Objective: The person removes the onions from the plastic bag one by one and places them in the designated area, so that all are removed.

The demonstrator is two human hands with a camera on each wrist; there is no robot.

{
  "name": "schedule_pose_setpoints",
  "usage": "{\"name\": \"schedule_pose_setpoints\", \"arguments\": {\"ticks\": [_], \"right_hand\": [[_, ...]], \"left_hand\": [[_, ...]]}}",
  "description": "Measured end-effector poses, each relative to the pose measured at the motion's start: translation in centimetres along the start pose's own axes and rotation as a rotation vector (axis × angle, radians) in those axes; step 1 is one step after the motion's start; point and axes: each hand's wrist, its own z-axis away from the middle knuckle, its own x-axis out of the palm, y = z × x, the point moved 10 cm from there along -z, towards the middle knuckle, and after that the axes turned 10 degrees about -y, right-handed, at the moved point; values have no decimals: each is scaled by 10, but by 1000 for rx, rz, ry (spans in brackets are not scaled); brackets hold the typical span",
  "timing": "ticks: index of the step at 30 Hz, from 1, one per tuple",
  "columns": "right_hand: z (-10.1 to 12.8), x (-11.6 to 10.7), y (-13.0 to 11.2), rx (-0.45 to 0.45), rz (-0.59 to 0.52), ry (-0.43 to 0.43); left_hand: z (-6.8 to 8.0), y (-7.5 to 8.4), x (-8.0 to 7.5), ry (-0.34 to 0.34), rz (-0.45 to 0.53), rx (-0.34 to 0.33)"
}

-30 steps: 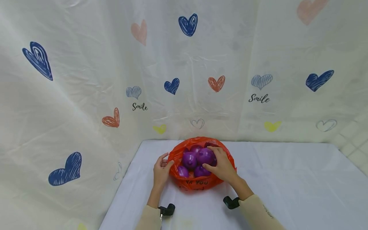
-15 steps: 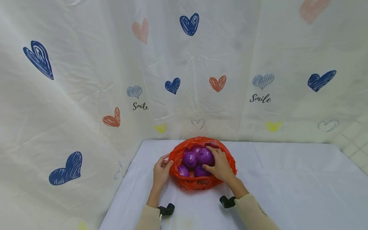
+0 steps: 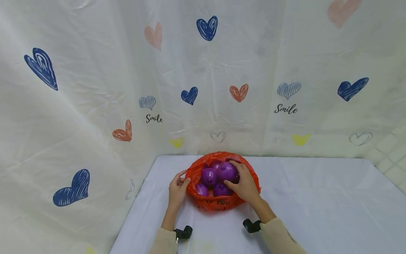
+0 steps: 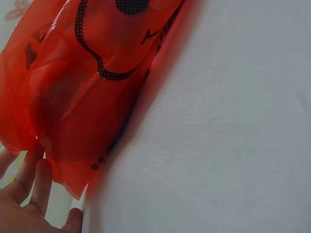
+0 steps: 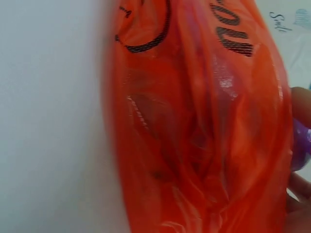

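While the rim is pinned by one hand, a purple ball is gripped in an orange plastic bag.

The right hand [image 3: 244,184] is curled over the uppermost purple ball [image 3: 226,171], thumb under its near side and fingers over the far side; the left hand [image 3: 177,187] pinches the bag's rim beside it. The orange plastic bag [image 3: 219,203] lies on the white table [image 3: 317,204] between both hands, its mouth turned upward and slightly toward the person. Being round, the ball shows no long axis; the bag's opening is widest from hand to hand. By judgement, the ball is best drawn straight up through the mouth, with the rim held back firmly so that film is not snagged and neighbouring balls [image 3: 209,176] are not dragged along.
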Motion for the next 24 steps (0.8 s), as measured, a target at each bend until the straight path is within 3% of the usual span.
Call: {"name": "schedule_pose_setpoints", "arguments": {"ticks": [7, 11, 24], "right_hand": [[16, -31, -10, -92, -108, 103], [25, -54, -7, -95, -146, 169], [47, -112, 47, 15, -105, 352]], "left_hand": [[0, 1, -1, 1, 18, -5], [1, 0, -1, -8, 21, -11], [0, -3, 1, -15, 14, -32]]}}
